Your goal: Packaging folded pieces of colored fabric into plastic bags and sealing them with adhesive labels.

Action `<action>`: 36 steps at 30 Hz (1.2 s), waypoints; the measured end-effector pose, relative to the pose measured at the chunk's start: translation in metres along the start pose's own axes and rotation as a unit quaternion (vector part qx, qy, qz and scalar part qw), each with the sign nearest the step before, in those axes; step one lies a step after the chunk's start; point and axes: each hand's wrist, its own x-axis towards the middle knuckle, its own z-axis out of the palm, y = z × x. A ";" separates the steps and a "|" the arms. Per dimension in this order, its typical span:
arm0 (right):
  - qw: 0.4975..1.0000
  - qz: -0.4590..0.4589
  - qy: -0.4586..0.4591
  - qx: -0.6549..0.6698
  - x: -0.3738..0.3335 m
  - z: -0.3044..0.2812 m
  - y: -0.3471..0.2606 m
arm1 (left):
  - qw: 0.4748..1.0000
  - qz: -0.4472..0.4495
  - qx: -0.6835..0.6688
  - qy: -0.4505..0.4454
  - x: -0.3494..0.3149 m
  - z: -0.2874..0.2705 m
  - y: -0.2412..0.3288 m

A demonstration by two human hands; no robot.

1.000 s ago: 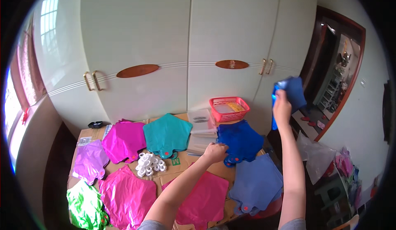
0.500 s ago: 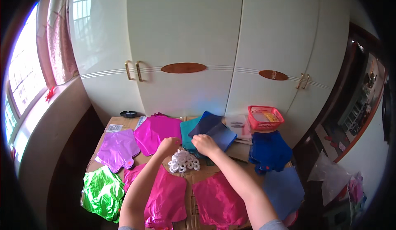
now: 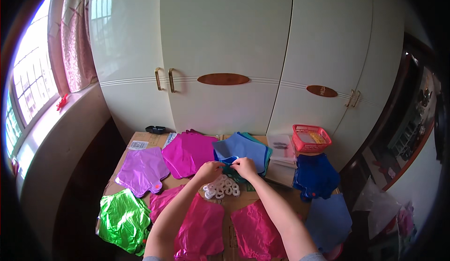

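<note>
Blue foil balloon (image 3: 243,147), flat, one, held above the teal foil balloons (image 3: 269,157), its lower edge pinched in my right hand (image 3: 244,167), fingers closed; my left hand (image 3: 209,171), fingers curled, now in from well apart to that same edge, its hold not discernible, so the work there looks two-handed. Around it: white rings (image 3: 221,187) just below, magenta foil balloons (image 3: 190,153) at left, red plastic basket (image 3: 313,147) at right.

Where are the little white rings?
In the head view, the white rings lie heaped on the cardboard near the middle, just below the left hand and right hand in the picture.
</note>
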 end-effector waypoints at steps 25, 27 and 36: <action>0.940 0.105 -0.019 0.323 0.017 0.008 0.044 | 0.967 -0.010 0.220 -0.130 0.043 0.017 -0.010; 0.923 0.134 0.025 0.360 0.024 -0.004 0.051 | 0.972 -0.014 0.197 -0.130 0.033 0.009 0.002; 0.865 0.160 0.360 0.311 0.062 -0.153 0.093 | 0.958 -0.001 0.254 -0.132 0.040 0.015 -0.003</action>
